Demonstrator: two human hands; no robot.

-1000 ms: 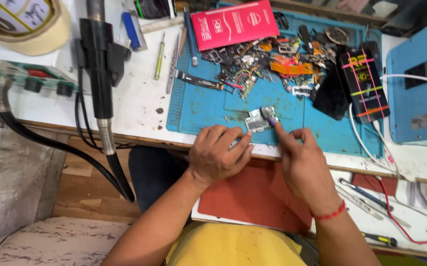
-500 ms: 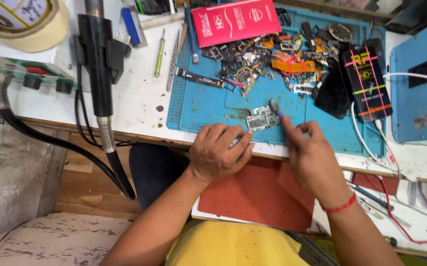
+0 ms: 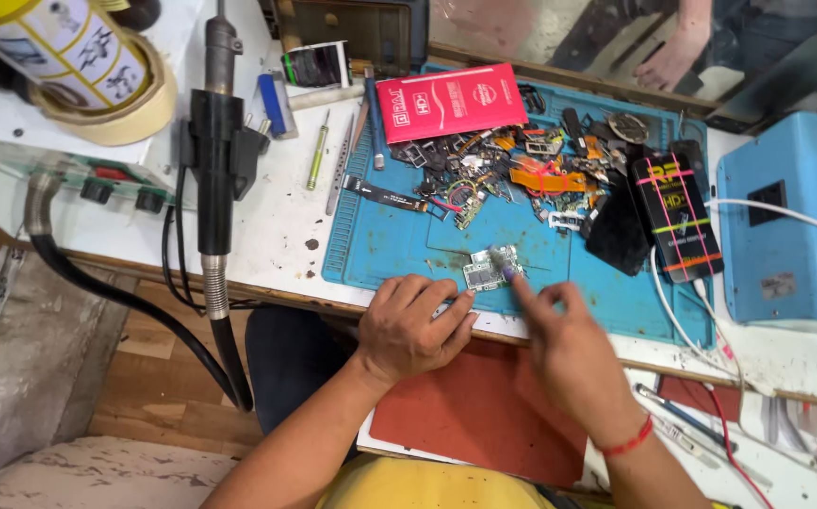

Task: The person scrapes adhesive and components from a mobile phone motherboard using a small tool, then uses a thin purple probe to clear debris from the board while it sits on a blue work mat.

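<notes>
Green circuit board (image 3: 491,270) between both hands

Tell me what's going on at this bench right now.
A person works on a small circuit board lying on a blue mat. The left hand rests at the mat's near edge, fingertips beside the board. The right hand brushes the board with a small tool, blurred, probably a brush. A heap of phone parts and a red packet lie further back on the mat; a black hot-air handle hangs left of it.
</notes>
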